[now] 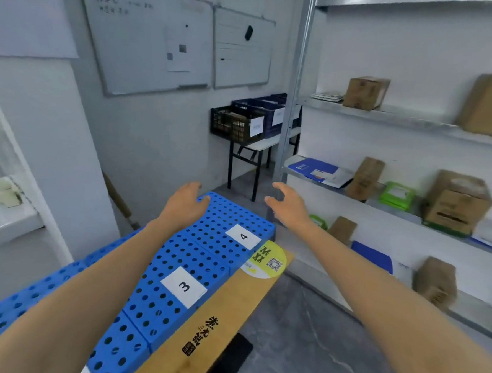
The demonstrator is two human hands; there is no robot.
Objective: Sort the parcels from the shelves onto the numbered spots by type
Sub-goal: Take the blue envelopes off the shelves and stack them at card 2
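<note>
Shelving point(401, 118) of grey metal fills the right side, and the parcels sit on its three visible boards. Two whiteboards point(150, 36) hang side by side on the far wall. Below the arms a wooden table point(216, 323) carries a run of blue perforated panels point(212, 242), which bear the white labels 3 point(184, 286) and 4 point(243, 236); no parcel lies on either label. In the far corner a black crate point(231, 123) and blue crates point(268, 110) stand on a small table. On the top board a large brown box point(491, 104) stands well apart from a smaller brown box point(365, 92). The middle board holds a big taped carton point(457, 202), a tilted narrow box point(366, 178), a blue and white envelope point(317, 170) lying flat, and a green packet point(397, 195) between the two boxes. The lowest board holds a brown box point(436, 281), a dark blue envelope point(373, 256), a small brown box point(341, 229) and a second green packet point(319, 221) partly hidden by the right wrist. Both arms reach forward, bare. The left hand point(184, 202) hovers over the far end of the panels, beyond label 4, fingers relaxed and holding nothing. The right hand point(288, 204) is past the table's far corner, in front of the shelf post, thumb and fingers spread wide, also holding nothing. A round yellow sticker point(269, 260) sits on the table just beside label 4.
</note>
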